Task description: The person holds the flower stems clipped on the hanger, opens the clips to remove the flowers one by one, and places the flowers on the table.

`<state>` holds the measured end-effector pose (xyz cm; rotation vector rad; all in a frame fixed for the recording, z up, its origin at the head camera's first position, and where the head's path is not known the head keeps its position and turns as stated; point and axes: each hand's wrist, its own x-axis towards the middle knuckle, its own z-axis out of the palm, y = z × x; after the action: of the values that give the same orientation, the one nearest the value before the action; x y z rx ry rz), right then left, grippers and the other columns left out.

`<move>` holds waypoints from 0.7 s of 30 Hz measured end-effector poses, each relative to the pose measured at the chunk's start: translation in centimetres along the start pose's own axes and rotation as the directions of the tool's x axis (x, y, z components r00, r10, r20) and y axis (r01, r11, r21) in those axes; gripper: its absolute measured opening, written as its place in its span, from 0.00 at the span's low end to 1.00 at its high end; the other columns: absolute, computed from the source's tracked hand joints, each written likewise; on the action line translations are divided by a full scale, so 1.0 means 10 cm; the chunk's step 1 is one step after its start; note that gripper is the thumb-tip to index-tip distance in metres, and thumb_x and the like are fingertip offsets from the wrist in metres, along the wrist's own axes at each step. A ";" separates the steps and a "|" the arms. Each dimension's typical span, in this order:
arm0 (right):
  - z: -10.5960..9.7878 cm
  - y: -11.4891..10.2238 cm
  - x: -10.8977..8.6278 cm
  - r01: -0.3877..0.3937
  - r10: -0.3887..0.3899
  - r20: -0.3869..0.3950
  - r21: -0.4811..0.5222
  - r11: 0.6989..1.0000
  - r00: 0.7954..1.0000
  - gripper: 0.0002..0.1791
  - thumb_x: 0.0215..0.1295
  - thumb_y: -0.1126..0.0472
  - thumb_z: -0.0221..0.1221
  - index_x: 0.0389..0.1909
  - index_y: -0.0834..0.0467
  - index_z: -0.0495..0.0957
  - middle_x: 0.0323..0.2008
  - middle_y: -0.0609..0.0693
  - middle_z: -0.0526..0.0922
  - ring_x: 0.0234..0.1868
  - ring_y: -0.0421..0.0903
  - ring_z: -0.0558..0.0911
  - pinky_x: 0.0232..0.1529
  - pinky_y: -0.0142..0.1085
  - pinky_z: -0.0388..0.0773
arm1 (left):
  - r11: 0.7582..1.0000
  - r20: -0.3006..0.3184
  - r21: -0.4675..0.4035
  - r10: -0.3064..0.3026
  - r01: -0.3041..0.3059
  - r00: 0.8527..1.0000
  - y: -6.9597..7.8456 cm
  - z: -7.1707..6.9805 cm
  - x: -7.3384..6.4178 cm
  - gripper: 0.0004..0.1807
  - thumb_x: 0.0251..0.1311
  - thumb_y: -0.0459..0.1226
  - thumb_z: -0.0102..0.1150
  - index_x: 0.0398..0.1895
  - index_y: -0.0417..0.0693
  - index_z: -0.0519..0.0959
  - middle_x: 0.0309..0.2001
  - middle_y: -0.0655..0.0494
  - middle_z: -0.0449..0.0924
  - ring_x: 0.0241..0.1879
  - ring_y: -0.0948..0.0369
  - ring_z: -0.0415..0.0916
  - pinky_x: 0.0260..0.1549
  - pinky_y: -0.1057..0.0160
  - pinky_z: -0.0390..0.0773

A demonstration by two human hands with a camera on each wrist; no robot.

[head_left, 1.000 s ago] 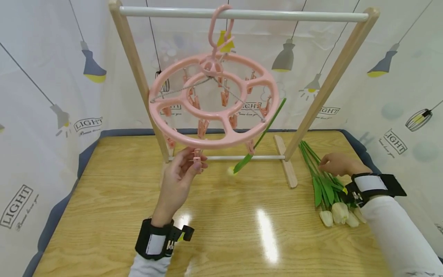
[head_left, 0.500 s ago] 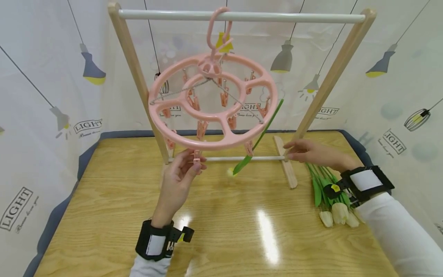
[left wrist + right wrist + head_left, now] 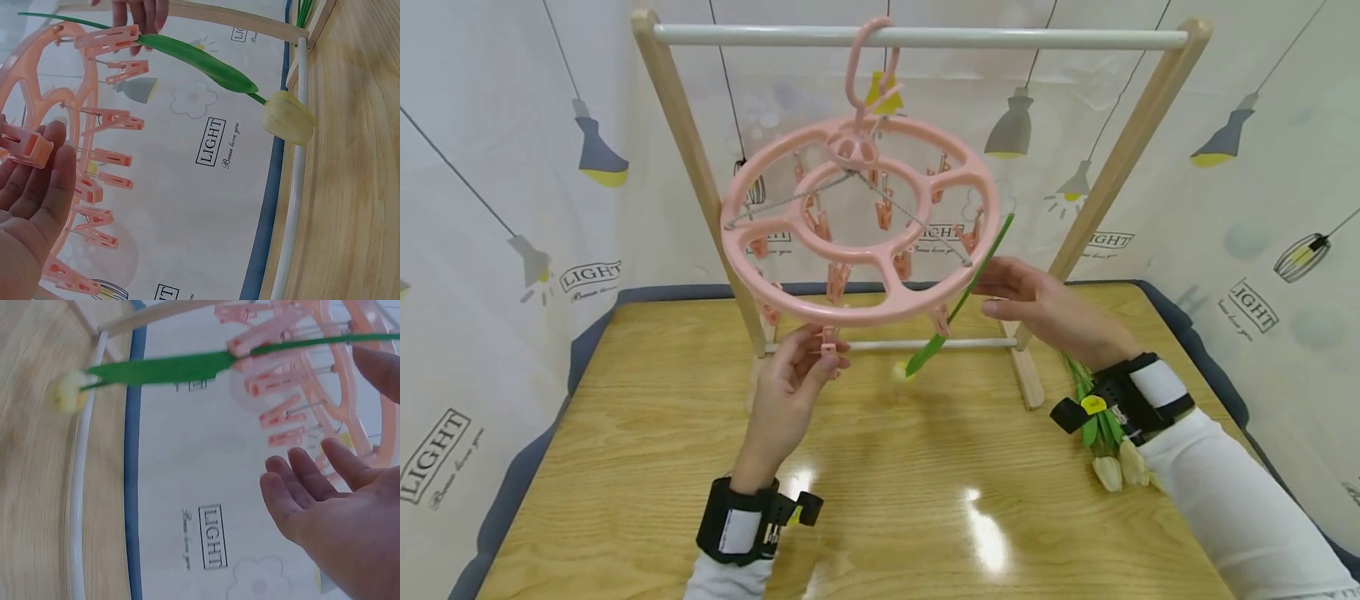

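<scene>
A round pink clip hanger (image 3: 861, 312) hangs by its hook from the rack's white top bar. At its front, my left hand (image 3: 782, 396) holds one of the hanger's pink clothes pegs (image 3: 828, 342) between thumb and fingers; the left wrist view shows that peg (image 3: 28, 147) close up. A white artificial tulip (image 3: 287, 117) hangs flower-down, its green stem caught in another peg (image 3: 941, 319) at the front right. Just right of that stem, my right hand (image 3: 1045, 312) is raised with fingers spread and nothing in it. In the right wrist view the right palm (image 3: 356, 519) faces the hanger.
A bunch of tulips (image 3: 1107, 472) lies on the wooden table (image 3: 865, 517) at the right, partly hidden by the right forearm. The rack's wooden posts (image 3: 1108, 171) flank the hanger, with a white lower bar (image 3: 887, 344) between them. More pegs (image 3: 838, 282) dangle beneath the hanger.
My right hand has moved left from above the tulip bunch, past the right post, to beside the hanger's rim and the hanging stem. The left hand has stayed at its peg.
</scene>
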<state>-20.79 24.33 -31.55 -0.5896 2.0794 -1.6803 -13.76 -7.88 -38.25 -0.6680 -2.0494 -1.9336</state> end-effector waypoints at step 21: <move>0.45 -0.10 0.21 0.113 -0.120 0.069 0.100 0.989 0.990 0.14 0.68 0.69 0.55 0.53 0.59 0.75 0.34 0.46 0.84 0.39 0.47 0.79 0.47 0.37 0.77 | 1.000 -0.010 0.014 0.019 -0.019 1.000 0.00 -0.01 0.01 0.21 0.66 0.23 0.49 0.62 0.28 0.66 0.46 0.27 0.78 0.41 0.63 0.80 0.40 0.76 0.81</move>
<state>-20.03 19.32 -31.60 -0.7440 1.9340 -1.7827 -13.85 -7.96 -38.17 -0.6705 -2.0406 -1.9071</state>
